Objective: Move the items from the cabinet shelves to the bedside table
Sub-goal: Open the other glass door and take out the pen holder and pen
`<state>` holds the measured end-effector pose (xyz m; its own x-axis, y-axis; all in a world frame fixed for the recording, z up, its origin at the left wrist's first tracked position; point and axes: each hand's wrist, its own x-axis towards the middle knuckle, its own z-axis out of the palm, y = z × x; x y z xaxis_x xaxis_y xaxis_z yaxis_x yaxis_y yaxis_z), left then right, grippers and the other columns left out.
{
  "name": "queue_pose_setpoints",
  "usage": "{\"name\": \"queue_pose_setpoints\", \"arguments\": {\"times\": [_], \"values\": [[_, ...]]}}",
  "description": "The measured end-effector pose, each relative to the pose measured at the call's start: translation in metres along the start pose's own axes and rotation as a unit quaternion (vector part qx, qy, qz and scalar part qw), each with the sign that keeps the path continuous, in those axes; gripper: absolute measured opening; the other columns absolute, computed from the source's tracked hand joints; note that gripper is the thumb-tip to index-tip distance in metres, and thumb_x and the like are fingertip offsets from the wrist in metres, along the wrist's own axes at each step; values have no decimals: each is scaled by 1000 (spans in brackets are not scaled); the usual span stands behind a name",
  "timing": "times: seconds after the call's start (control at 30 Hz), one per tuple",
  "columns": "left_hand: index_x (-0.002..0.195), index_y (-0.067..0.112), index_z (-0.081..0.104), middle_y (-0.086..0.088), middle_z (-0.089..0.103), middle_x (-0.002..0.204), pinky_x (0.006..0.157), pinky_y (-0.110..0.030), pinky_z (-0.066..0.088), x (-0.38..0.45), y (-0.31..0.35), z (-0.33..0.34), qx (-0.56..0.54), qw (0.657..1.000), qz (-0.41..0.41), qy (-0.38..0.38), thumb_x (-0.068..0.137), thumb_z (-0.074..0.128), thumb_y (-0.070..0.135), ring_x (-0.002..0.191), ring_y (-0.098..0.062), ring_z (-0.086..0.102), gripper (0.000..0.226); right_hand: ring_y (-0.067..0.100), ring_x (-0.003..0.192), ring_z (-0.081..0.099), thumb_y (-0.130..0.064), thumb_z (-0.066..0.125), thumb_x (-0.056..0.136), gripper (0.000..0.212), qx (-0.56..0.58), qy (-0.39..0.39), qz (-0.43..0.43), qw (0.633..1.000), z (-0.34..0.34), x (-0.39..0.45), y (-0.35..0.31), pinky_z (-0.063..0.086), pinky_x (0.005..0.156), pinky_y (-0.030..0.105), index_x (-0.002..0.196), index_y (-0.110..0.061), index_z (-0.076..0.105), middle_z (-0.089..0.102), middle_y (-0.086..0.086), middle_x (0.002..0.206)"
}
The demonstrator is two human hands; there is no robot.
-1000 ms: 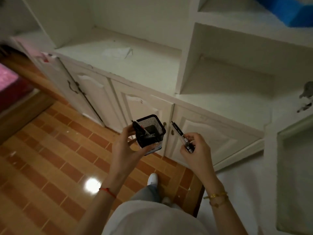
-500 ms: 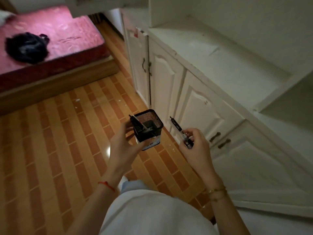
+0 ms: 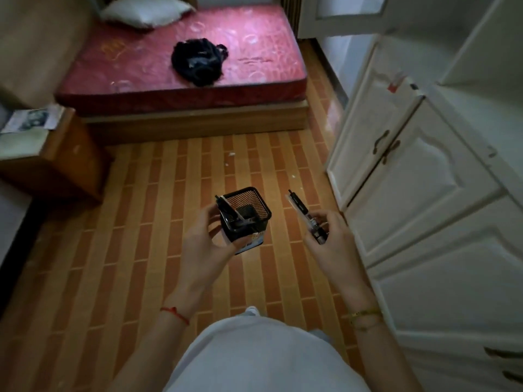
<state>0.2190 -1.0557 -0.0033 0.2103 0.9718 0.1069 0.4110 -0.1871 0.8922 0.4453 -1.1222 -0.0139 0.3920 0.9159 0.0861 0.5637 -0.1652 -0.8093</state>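
Over the tiled floor [image 3: 141, 250], the left hand [image 3: 203, 244] grips a black mesh pen holder [image 3: 244, 213] with pens inside, and the right hand [image 3: 329, 239] pinches a pen [image 3: 304, 212]. Far left stands the bench [image 3: 56, 154]; beyond it lies a red bed [image 3: 184, 66].

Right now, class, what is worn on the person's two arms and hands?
Both forearms are bare, with no sleeves and no gloves. The left hand has a thin red string bracelet at its wrist. The right hand has thin gold bracelets at its wrist.
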Motion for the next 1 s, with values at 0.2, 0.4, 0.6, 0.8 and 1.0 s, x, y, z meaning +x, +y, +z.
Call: {"name": "queue_pose_setpoints", "arguments": {"times": [0.2, 0.4, 0.6, 0.8, 1.0], "values": [[133, 25, 50, 36, 51, 114, 87, -4, 46, 42, -39, -61, 8, 996, -40, 74, 62, 89, 29, 108, 17, 53, 81, -6, 85, 54, -6, 66, 82, 33, 5, -65, -48, 997, 66, 63, -39, 40, 63, 4, 104, -28, 52, 51, -18, 95], [129, 32, 53, 36, 56, 112, 83, 0, 44, 91, -75, -96, -23, 983, -97, 152, 61, 89, 32, 107, 18, 54, 77, -1, 77, 56, -9, 65, 81, 31, -7, -135, -66, 989, 133, 142, -62, 42, 58, 14, 105, -25, 56, 54, -17, 91], [128, 29, 53, 32, 56, 114, 82, 0, 44, 177, -112, -125, -25, 970, -129, 206, 60, 88, 33, 108, 18, 53, 77, 6, 78, 56, -4, 66, 78, 31, 8, -180, -112, 977, 205, 248, -90, 45, 62, 20, 102, -22, 57, 55, -6, 93], [122, 49, 48, 42, 57, 108, 78, 1, 44, 288, -137, -163, -19, 945, -155, 288, 61, 90, 35, 105, 22, 54, 76, 5, 78, 55, -1, 66, 78, 34, 8, -223, -164, 961, 274, 378, -139, 42, 63, 11, 103, -20, 57, 54, -5, 93], [124, 40, 50, 38, 58, 110, 82, -3, 46, 382, -160, -207, -16, 918, -163, 361, 60, 92, 34, 107, 16, 56, 77, 4, 80, 54, -1, 65, 80, 31, 10, -278, -225, 934, 348, 488, -195, 47, 69, 17, 105, -17, 57, 55, -5, 96]]}}
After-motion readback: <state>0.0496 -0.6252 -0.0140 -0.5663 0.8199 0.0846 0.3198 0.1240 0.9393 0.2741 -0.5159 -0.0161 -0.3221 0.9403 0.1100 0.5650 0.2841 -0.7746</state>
